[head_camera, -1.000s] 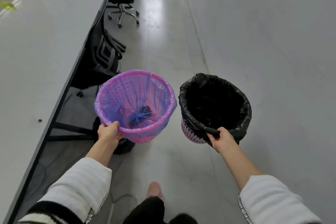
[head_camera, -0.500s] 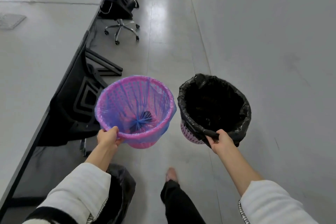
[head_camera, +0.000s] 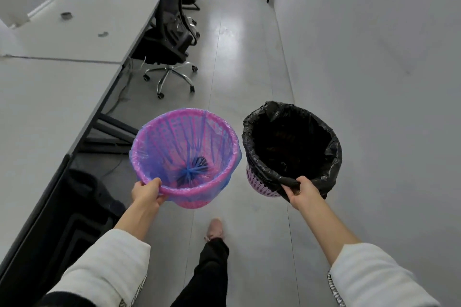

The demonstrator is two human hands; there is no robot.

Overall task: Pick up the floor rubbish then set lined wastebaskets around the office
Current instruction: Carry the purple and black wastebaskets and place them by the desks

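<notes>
Both arms stretched forward: left hand (head_camera: 147,192) clamped on blue-lined pink wastebasket (head_camera: 185,154) near rim, right hand (head_camera: 303,193) pinching black-lined wastebasket (head_camera: 291,147) rim, above floor (head_camera: 249,62).

We saw a long white desk (head_camera: 62,82) along the left, black office chairs (head_camera: 172,40) tucked beside it, and a grey wall (head_camera: 374,57) filling the right.

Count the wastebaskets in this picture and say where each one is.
3. A blue-lined pink wastebasket in the left hand, a black-lined wastebasket in the right hand, and a black-lined bin under the desk; more may be hidden.
</notes>
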